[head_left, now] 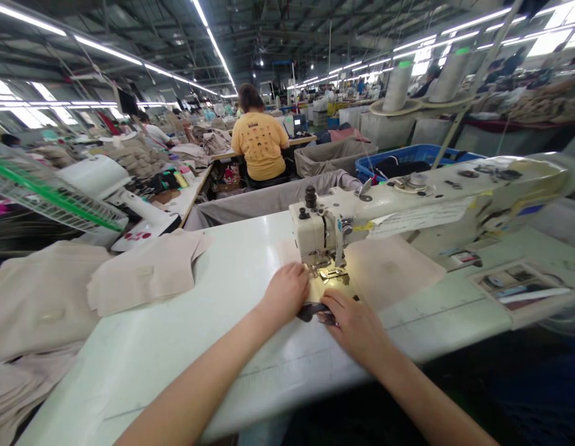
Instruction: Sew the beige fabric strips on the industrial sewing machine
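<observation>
Both hands are at the needle area of a white sewing machine point(313, 238). A beige fabric piece point(392, 269) lies under the machine arm, and a pale part of it shows between the hands. My left hand point(287, 288) is closed at the left of the presser foot, fingers curled together on the fabric; its thumb is hidden. Nearer the table edge, my right hand point(355, 322) has bent fingers gripping the fabric's near side, just in front of the lit metal plate point(334, 275). What lies beneath the fingertips is partly hidden.
Stacked beige pieces point(143, 272) lie left on the pale tabletop point(232, 266), near a white fan point(95, 179). A tool tray point(520, 288) is set in at right. Beyond stand a grey cloth-lined bin point(269, 197), a blue basket point(408, 153) and a seated person point(259, 142).
</observation>
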Motion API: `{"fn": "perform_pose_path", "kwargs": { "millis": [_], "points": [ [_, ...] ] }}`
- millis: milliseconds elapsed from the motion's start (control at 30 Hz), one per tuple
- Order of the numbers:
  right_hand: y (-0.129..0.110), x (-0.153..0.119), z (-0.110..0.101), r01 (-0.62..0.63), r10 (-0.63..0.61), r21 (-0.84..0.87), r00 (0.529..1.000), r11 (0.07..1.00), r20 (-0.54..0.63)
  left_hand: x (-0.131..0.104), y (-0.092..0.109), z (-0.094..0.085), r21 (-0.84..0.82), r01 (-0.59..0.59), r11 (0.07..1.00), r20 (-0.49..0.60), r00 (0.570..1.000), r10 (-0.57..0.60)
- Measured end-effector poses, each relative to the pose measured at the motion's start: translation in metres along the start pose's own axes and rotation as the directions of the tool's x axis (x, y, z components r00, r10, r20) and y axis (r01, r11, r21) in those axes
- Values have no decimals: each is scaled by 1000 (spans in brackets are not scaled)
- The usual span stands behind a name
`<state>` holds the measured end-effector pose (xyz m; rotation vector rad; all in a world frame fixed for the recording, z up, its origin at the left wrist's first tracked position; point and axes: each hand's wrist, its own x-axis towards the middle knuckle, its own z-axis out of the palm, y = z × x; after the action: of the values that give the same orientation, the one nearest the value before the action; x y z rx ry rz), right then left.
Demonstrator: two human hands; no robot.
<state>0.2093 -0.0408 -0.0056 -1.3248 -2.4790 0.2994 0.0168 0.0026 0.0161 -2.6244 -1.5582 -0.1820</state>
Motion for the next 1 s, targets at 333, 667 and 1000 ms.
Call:
{"fn": "perform_pose_path", "kwargs": {
  "millis": [333,667,1000],
  "points": [
    [4,-5,-1,-14,13,9,999,1000,46,-38,14,10,-187,-311,932,-140,947,288],
    [12,26,-3,2,-1,118,1000,993,-9,-6,-15,4,-235,-302,924,-119,952,281],
    [6,1,2,-53,52,60,999,997,5,-11,-17,16,-233,-201,951,-205,967,154]
  ]
}}
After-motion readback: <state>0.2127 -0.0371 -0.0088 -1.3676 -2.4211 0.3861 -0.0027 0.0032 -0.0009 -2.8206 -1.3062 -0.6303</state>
